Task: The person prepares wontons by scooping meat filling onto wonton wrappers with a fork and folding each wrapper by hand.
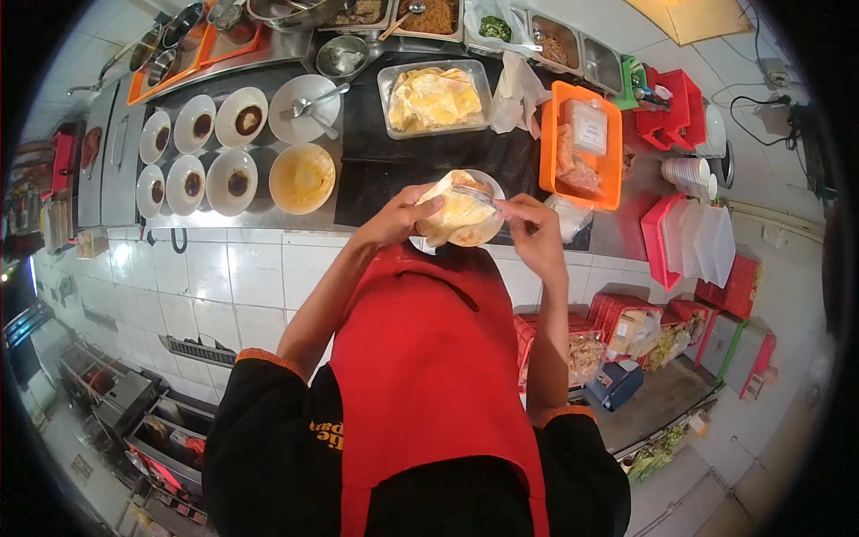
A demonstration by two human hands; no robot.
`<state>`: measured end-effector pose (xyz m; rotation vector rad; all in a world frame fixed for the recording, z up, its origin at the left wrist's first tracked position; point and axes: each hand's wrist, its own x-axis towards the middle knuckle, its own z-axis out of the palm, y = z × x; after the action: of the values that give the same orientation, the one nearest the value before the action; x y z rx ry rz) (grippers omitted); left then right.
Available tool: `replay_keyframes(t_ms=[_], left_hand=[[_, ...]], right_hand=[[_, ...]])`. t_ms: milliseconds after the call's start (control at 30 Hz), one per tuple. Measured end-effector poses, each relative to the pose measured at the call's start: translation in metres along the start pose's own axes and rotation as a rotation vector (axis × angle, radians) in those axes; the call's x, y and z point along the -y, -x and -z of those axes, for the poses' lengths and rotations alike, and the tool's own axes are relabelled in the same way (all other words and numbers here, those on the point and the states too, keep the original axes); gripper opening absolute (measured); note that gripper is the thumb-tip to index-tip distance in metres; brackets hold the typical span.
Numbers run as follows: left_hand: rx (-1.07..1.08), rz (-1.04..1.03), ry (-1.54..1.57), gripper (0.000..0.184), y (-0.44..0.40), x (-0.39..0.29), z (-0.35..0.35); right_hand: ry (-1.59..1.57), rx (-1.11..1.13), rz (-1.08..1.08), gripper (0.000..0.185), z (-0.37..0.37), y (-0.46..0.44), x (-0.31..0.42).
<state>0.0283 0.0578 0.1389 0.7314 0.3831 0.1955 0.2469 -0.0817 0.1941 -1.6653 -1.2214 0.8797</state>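
Note:
My left hand point(403, 217) pinches a pale, floppy wrapper sheet point(438, 212) at its left edge. The sheet lies over a white bowl point(488, 182) near the counter's front edge, and some orange-brown food shows in the bowl. My right hand point(534, 234) has its fingers closed round a fork point(474, 193), whose tines touch the sheet. Behind the bowl stands a clear plastic tub point(486, 89) of stacked yellow sheets point(434, 98). To the right, an orange tray point(612, 134) holds a lidded clear box point(586, 127) and a bag of pinkish food point(577, 166).
Several white bowls with dark sauce point(238, 183) line the left counter. Nearby are a yellow-coated bowl point(302, 179) and a white bowl with utensils point(305, 98). Metal food pans point(428, 20) stand along the back. Red baskets point(673, 107) and stacked cups point(689, 174) are at right.

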Motion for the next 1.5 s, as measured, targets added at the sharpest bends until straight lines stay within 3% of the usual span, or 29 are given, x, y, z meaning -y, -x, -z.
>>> replay_keyframes(t_ms=[133, 300, 367, 433, 533, 700, 933, 1000, 1133, 1233, 1367, 1500], left_hand=[[-0.040, 0.011, -0.065, 0.047, -0.005, 0.025, 0.006], [-0.020, 0.042, -0.115, 0.049, -0.008, 0.039, 0.026], [-0.013, 0.102, -0.098, 0.051, -0.006, 0.042, 0.035], [0.066, 0.041, 0.068, 0.054, -0.001, 0.033, 0.032], [0.062, 0.076, 0.040, 0.055, 0.003, 0.028, 0.031], [0.036, 0.075, 0.077, 0.057, -0.001, 0.037, 0.028], [0.026, 0.096, 0.110, 0.054, -0.001, 0.044, 0.026], [0.027, 0.080, 0.103, 0.054, -0.003, 0.050, 0.028], [0.009, 0.075, 0.121, 0.055, -0.004, 0.055, 0.035], [0.031, 0.097, 0.216, 0.056, -0.001, 0.053, 0.037], [0.091, 0.107, 0.259, 0.058, 0.002, 0.055, 0.042], [0.007, 0.141, 0.261, 0.057, 0.005, 0.049, 0.031]], right_hand=[[-0.078, -0.175, 0.002, 0.036, -0.026, 0.019, -0.035], [-0.363, -0.181, -0.172, 0.032, -0.041, 0.032, -0.070], [-0.489, -0.046, -0.192, 0.026, -0.037, 0.031, -0.078], [-0.477, 0.018, -0.205, 0.024, -0.025, 0.032, -0.078], [-0.408, 0.086, -0.210, 0.022, -0.021, 0.031, -0.072], [-0.295, -0.043, -0.189, 0.028, -0.022, 0.032, -0.082], [-0.370, -0.034, -0.245, 0.027, -0.029, 0.039, -0.078], [-0.197, -0.135, -0.113, 0.024, -0.042, 0.036, -0.086], [-0.360, -0.142, -0.275, 0.021, -0.048, 0.041, -0.089], [-0.459, -0.080, -0.251, 0.022, -0.049, 0.044, -0.090], [-0.307, -0.060, -0.276, 0.022, -0.034, 0.045, -0.094], [-0.306, -0.003, -0.294, 0.020, -0.025, 0.043, -0.088]])
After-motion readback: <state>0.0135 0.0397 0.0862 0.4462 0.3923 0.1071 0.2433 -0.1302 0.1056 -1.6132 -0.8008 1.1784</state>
